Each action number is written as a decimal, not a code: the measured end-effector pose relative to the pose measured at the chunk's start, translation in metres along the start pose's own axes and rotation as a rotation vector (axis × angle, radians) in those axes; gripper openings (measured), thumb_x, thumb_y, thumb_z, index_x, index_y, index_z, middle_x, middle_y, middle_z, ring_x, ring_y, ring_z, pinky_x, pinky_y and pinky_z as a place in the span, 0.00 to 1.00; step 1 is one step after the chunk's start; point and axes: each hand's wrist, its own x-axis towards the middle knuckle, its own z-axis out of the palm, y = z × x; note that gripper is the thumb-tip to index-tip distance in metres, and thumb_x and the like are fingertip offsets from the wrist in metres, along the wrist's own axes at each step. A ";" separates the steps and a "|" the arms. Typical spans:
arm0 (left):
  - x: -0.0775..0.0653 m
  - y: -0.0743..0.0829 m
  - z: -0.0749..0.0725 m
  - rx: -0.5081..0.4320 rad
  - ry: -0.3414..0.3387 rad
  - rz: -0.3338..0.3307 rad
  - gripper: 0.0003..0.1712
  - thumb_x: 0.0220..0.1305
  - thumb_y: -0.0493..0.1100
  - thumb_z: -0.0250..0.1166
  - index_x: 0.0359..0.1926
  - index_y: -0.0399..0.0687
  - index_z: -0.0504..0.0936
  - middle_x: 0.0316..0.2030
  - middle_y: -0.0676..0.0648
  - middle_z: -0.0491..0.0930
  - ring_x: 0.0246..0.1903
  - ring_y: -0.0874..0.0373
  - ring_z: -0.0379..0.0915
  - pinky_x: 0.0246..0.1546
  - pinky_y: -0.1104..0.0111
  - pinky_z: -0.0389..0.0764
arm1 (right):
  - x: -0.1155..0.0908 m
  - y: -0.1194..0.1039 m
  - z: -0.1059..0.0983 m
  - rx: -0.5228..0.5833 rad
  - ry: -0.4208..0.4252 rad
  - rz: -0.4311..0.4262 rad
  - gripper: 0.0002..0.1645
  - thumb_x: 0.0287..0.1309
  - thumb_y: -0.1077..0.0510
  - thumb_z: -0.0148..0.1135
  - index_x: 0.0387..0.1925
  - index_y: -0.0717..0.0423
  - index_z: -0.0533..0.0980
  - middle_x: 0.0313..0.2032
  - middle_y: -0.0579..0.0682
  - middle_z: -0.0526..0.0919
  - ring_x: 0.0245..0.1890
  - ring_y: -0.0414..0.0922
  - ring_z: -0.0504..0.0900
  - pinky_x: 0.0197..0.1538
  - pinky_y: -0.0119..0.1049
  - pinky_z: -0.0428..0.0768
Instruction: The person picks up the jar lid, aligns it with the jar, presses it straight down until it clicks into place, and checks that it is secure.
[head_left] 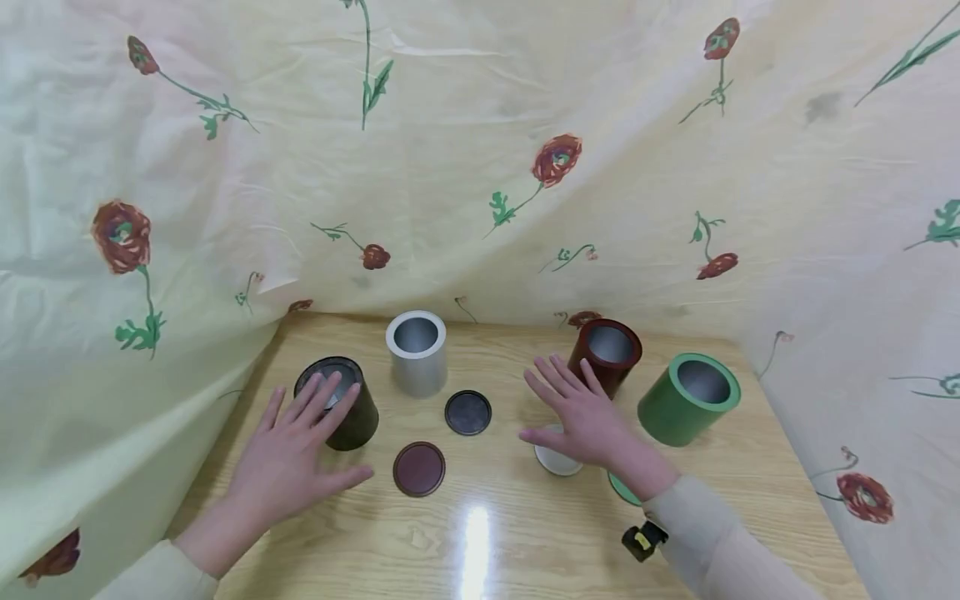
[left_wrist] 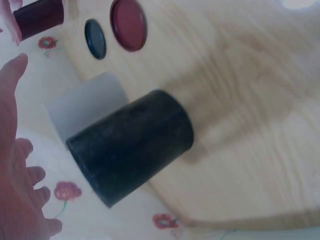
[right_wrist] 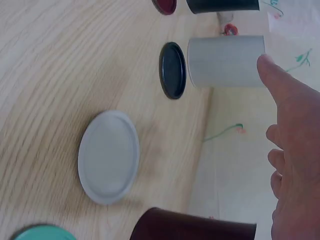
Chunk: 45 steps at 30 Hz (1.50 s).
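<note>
My left hand (head_left: 288, 458) hovers with spread fingers in front of a black canister (head_left: 352, 421), its fingertips overlapping the rim in the head view. Fingers also spread and holding nothing, my right hand (head_left: 585, 417) hangs over a white lid (head_left: 557, 460), close to a dark red canister (head_left: 613, 358). A green canister (head_left: 675, 412) stands to the right of that hand, and a green lid (head_left: 624, 489) lies partly hidden under the forearm. At the back left stands a white canister (head_left: 420, 367). Between the hands lie a black lid (head_left: 468, 412) and a dark red lid (head_left: 419, 469).
The light wooden table (head_left: 420, 550) holds all the canisters and lids. Pale cloth with printed red flowers (head_left: 450, 167) hangs behind it and along both sides. A small black and yellow device (head_left: 643, 540) sits at the right wrist.
</note>
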 end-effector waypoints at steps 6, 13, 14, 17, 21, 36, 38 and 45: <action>-0.012 0.014 0.014 -0.020 0.019 0.001 0.61 0.56 0.82 0.68 0.84 0.60 0.63 0.83 0.44 0.58 0.82 0.41 0.51 0.81 0.36 0.44 | 0.007 -0.011 0.009 0.012 -0.001 -0.043 0.54 0.67 0.29 0.65 0.82 0.55 0.64 0.82 0.58 0.59 0.83 0.61 0.53 0.81 0.69 0.45; -0.025 0.026 0.041 -0.023 0.173 0.142 0.63 0.49 0.79 0.75 0.81 0.58 0.68 0.81 0.45 0.62 0.79 0.42 0.58 0.83 0.43 0.45 | 0.014 -0.023 0.018 0.002 -0.050 -0.054 0.54 0.67 0.28 0.64 0.83 0.52 0.63 0.83 0.55 0.57 0.84 0.59 0.52 0.82 0.67 0.45; -0.026 0.027 0.043 -0.019 0.185 0.155 0.63 0.49 0.79 0.75 0.81 0.58 0.69 0.81 0.45 0.62 0.79 0.42 0.59 0.82 0.43 0.48 | 0.015 -0.024 0.019 0.003 -0.055 -0.060 0.54 0.67 0.27 0.64 0.83 0.52 0.63 0.84 0.54 0.57 0.84 0.59 0.52 0.82 0.67 0.44; -0.029 0.031 0.051 0.003 0.191 0.179 0.62 0.49 0.80 0.73 0.80 0.56 0.71 0.82 0.46 0.62 0.78 0.42 0.62 0.80 0.44 0.53 | 0.019 -0.027 0.022 0.000 -0.066 -0.079 0.55 0.67 0.27 0.63 0.83 0.51 0.63 0.84 0.54 0.56 0.84 0.58 0.52 0.82 0.67 0.45; -0.033 0.034 0.061 -0.012 0.153 0.167 0.61 0.49 0.80 0.74 0.79 0.56 0.72 0.81 0.45 0.63 0.77 0.43 0.63 0.79 0.44 0.56 | 0.022 -0.030 0.027 -0.002 -0.065 -0.105 0.54 0.67 0.27 0.63 0.82 0.52 0.63 0.83 0.55 0.58 0.83 0.59 0.54 0.82 0.67 0.47; -0.034 0.037 0.106 -0.095 0.016 -0.003 0.58 0.57 0.81 0.67 0.79 0.52 0.72 0.77 0.42 0.69 0.77 0.42 0.64 0.73 0.36 0.66 | 0.033 -0.048 0.060 0.011 -0.192 -0.139 0.56 0.67 0.24 0.62 0.83 0.50 0.61 0.84 0.53 0.57 0.85 0.56 0.51 0.84 0.63 0.46; -0.031 0.039 0.110 -0.110 0.001 -0.028 0.58 0.58 0.81 0.67 0.79 0.52 0.72 0.77 0.41 0.69 0.77 0.41 0.64 0.74 0.36 0.65 | 0.034 -0.051 0.065 0.010 -0.199 -0.145 0.56 0.67 0.25 0.62 0.83 0.51 0.61 0.84 0.53 0.57 0.85 0.56 0.51 0.84 0.63 0.46; -0.024 0.045 0.120 -0.165 -0.058 -0.091 0.57 0.61 0.80 0.65 0.80 0.50 0.70 0.77 0.39 0.68 0.77 0.40 0.63 0.75 0.36 0.63 | 0.039 -0.060 0.079 -0.001 -0.223 -0.158 0.56 0.66 0.24 0.63 0.83 0.49 0.62 0.84 0.53 0.57 0.85 0.54 0.49 0.84 0.62 0.45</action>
